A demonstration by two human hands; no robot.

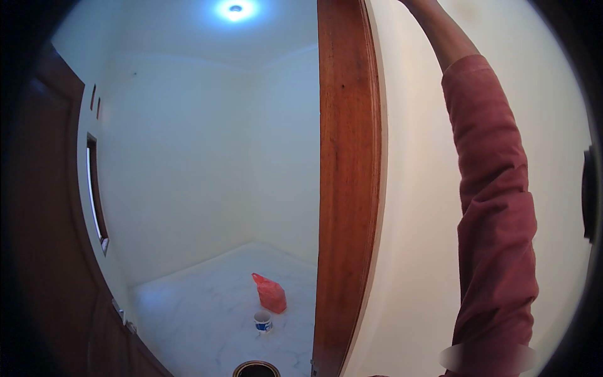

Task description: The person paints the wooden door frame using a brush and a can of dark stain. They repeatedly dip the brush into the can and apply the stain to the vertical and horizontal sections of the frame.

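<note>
My right arm in a dull red sleeve (496, 201) reaches up along the pale wall (414, 239). Its bare forearm (443, 34) runs out past the top edge of the view, so the hand and anything it may hold are hidden. Just left of the arm stands a reddish-brown wooden door frame (348, 157), the upright nearest to that forearm. My left hand is out of the picture.
Through the doorway, a red plastic bag (271, 296) and a small white-and-blue tub (262, 322) stand on the marbled floor (188, 314). A dark round container (256, 371) shows at the bottom edge. A brown door (50, 188) hangs open at left; a ceiling lamp (235, 9) glows.
</note>
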